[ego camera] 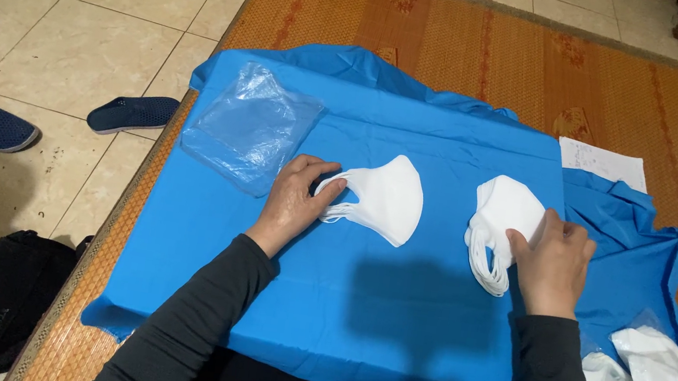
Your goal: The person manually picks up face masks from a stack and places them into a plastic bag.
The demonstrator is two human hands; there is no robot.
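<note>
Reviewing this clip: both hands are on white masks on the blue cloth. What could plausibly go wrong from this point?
The right hand rests on a stack of white masks; the stack looks loose and could fan out or slide. The left hand pinches the ear loops of another white mask pile, which might tangle. The clear plastic bag lies near the blue cloth edge and could slip toward the floor.

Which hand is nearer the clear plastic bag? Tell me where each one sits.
Left. The left hand rests on a white mask just right of the clear plastic bag; the right hand is far across, on another mask stack.
</note>
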